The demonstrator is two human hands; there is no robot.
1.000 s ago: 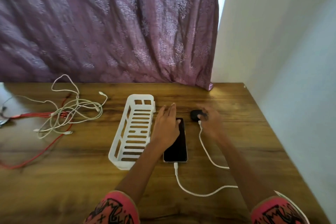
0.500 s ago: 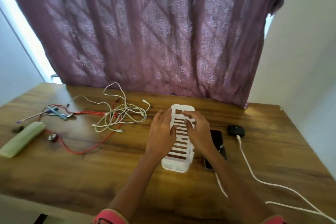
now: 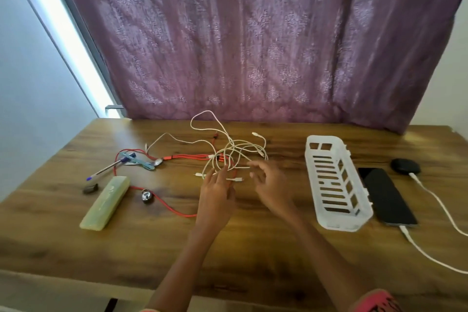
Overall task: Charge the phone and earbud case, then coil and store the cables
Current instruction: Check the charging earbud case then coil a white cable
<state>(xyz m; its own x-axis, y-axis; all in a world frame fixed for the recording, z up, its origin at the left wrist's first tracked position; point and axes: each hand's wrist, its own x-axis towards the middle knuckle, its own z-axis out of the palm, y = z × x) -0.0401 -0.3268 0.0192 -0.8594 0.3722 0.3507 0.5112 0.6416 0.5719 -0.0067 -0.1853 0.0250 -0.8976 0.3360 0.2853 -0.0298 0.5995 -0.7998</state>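
A purple patterned curtain [image 3: 253,45] is seen hanging behind a wooden table [image 3: 253,248], on which a white slotted plastic basket [image 3: 312,180] is stood empty as the tidying stage of the job is reached.

Both hands, which were laid on the basket half a second ago, are now brought well to the left of it. The left hand [image 3: 215,195] is held with fingers straight, its tips at the near loops of a tangle of thin white cables [image 3: 238,149]; nothing appears to be gripped, though motion blur leaves this uncertain. The right hand [image 3: 271,185] is held just beside it, nearer the basket, fingers spread wide and loosely bent, with nothing in it.

Just right of the basket, a flat black phone [image 3: 387,196] is left lying face up with a thick white charging cable [image 3: 430,256] plugged into its near end. Behind the phone, a rounded black earbud case [image 3: 405,166] is likewise connected by a second white charging cable [image 3: 435,197].

A thin red cable [image 3: 172,208] is threaded through the tangle and trails farther left of the basket, towards a pale green oblong case [image 3: 106,202] and a blue-capped pen [image 3: 106,167].

With both devices plugged in, the charging step is judged complete. The loose cables are yet to be separated, coiled and stored, presumably in the basket.
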